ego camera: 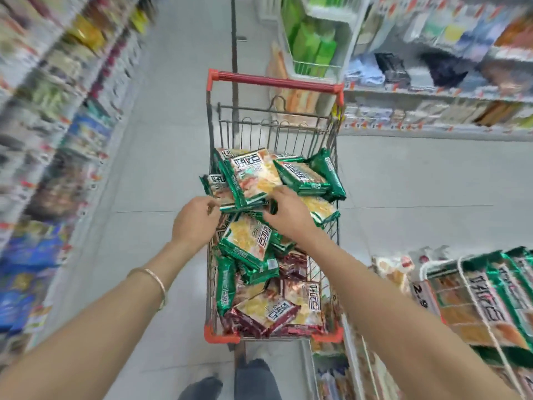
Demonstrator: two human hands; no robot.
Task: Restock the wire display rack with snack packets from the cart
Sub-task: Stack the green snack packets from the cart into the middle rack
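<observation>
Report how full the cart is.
Mostly full. Green and maroon snack packets heap along the whole cart, and the bundle in the left hand and right hand sits above its rim.

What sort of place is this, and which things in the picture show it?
Most likely a supermarket aisle: shelves of goods with price tags, a wire cart full of snack packets, and a wire display rack beside it.

Hardly anything legible on that aisle!
A price tag at the end of the wire display rack showed "2.9", the rest cut off. The snack packets carried blocky lettering nobody could decipher, and the shelf-edge tags were pure blur.
</observation>
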